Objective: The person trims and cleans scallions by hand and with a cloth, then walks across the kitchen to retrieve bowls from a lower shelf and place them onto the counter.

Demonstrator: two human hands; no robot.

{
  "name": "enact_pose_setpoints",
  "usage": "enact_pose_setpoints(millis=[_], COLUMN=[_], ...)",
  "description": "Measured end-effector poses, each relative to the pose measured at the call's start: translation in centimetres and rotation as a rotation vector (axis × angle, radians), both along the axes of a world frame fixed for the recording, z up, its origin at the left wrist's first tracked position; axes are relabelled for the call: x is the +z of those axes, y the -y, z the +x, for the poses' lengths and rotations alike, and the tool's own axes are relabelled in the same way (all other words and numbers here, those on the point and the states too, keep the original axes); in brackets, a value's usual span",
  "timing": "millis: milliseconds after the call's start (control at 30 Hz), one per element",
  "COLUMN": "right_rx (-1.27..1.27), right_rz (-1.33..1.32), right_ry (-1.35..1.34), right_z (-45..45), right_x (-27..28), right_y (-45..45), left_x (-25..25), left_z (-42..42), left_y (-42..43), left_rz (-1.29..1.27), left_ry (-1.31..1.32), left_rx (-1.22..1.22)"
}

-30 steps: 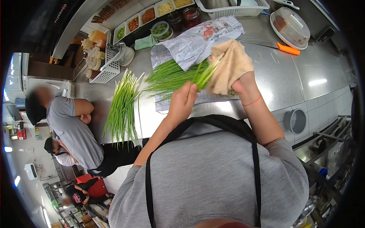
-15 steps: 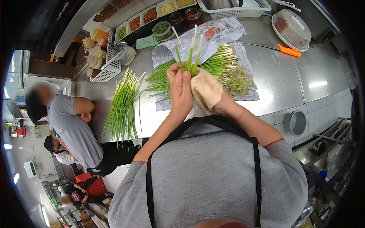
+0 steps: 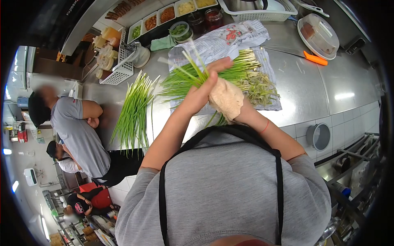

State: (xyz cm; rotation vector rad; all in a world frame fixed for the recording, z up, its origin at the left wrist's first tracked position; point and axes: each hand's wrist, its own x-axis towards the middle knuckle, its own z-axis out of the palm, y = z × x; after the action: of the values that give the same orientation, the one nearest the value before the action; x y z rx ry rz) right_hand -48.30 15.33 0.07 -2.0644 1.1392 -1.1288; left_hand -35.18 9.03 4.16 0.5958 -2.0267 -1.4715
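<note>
Item: held green stalks (image 3: 199, 74), a small bunch above the middle of the steel counter (image 3: 305, 90), near its front edge; pale ends fan up and away, blurred, while green ends show below the hands. Left hand (image 3: 200, 93): set against the stalks, thumb and fingers extended rather than curled; whether it pinches them cannot be told. Right hand (image 3: 245, 111): mostly covered by tan cloth (image 3: 226, 98) and, by its shape, closed on it; fingers hidden. The cloth presumably lies between palm and stalks for a drier, surer hold. Item: large pile of green stalks (image 3: 236, 67), on newspaper (image 3: 273, 74) at mid-counter, pale ends right, green ends left; the sheet probably keeps dirt and damp off the steel. Item: withered trimmings (image 3: 262, 95), at the newspaper's right front corner, seemingly kept to one side of the stalks. Item: second bundle (image 3: 133, 108), on bare steel towards the left end, pale ends back, green ends at the front edge; laid well apart from the pile, likely so the two stay separate. Item: orange-handled knife (image 3: 315, 58), towards the back right corner, beside covered plate (image 3: 318, 36), out of the hands' way. Item: bottle basket (image 3: 117, 76), back left corner, its rim probably keeping bottles together.
</note>
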Motion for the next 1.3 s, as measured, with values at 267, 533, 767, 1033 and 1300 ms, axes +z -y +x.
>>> enact_pose_setpoints(millis=[267, 533, 767, 1033, 1300], right_rx=[0.005, 0.103, 0.145, 0.170, -0.358], right_rz=[-0.153, 0.354, 0.069, 0.207, -0.275], right_ry=[0.028, 0.222, 0.070, 0.169, -0.217], right_z=[-1.7, -3.9, -5.3, -7.1, -21.6], right_x=[0.6, 2.8, 0.6, 0.0, 1.2], right_y=[-1.3, -2.9, -3.5, -4.9, -7.3], left_x=[1.9, 2.7, 3.6, 6.6, 10.7], left_z=[-0.3, 1.5, 3.7, 9.3, 24.9], left_y=[-0.8, -0.1, 0.8, 1.9, 3.9], left_rz=[0.142, 0.328, 0.302, 0.289, -0.282], left_ry=[-0.181, -0.321, -0.425, -0.676, 0.127], left_rx=[0.072, 0.252, 0.327, 0.450, 1.133])
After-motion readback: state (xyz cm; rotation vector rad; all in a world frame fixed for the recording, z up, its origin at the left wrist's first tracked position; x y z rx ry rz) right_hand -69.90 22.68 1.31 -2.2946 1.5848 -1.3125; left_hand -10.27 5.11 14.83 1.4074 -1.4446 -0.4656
